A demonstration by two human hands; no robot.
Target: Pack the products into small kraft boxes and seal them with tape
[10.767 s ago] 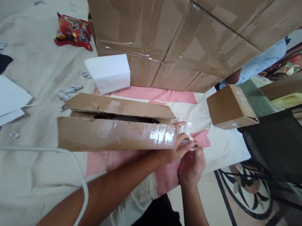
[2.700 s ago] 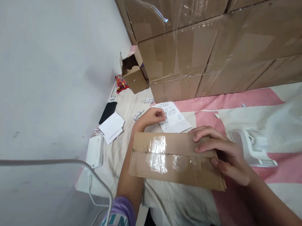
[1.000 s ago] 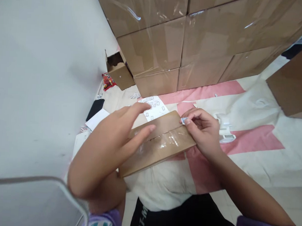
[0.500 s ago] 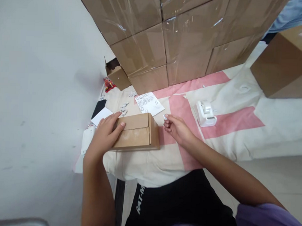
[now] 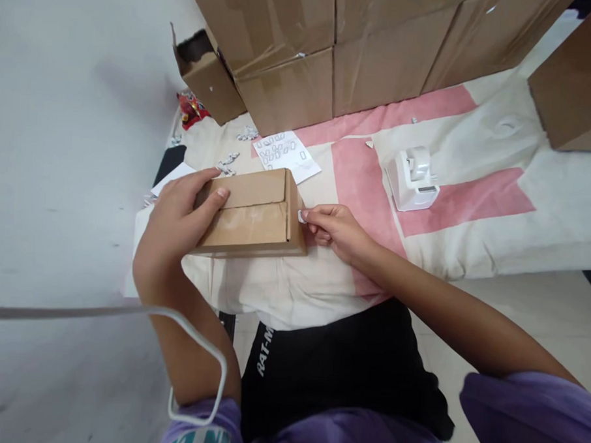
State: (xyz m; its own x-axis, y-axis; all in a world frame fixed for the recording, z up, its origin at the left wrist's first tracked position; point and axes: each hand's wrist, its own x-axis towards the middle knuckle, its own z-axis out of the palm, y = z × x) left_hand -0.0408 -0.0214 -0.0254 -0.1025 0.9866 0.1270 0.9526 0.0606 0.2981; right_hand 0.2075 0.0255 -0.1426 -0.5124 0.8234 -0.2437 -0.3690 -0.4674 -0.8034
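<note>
A small closed cardboard box [image 5: 256, 223] lies on the bed sheet in front of me. My left hand [image 5: 178, 206] holds it at its left end, thumb on the top and fingers along the far edge. My right hand [image 5: 337, 230] is beside the right end, thumb and forefinger pinching a small white sticker-like piece [image 5: 302, 216] against or very close to that side. Whether the piece touches the cardboard cannot be made out. Behind the box is a white sheet of paper [image 5: 302, 166] with several small outlined shapes.
Large taped cartons [image 5: 370, 81] are stacked at the back. A white tape dispenser [image 5: 415, 181] stands to the right, with another carton [image 5: 575, 90] beyond. At the left are an open box [image 5: 208, 80], a red packet [image 5: 190, 109] and small scraps [image 5: 228, 162]. A white cable [image 5: 192, 334] crosses my left forearm.
My right hand has brought the small white piece leftward to the box's right end. My left hand stays on the box. The view has shifted, and a white cable now shows at lower left.
</note>
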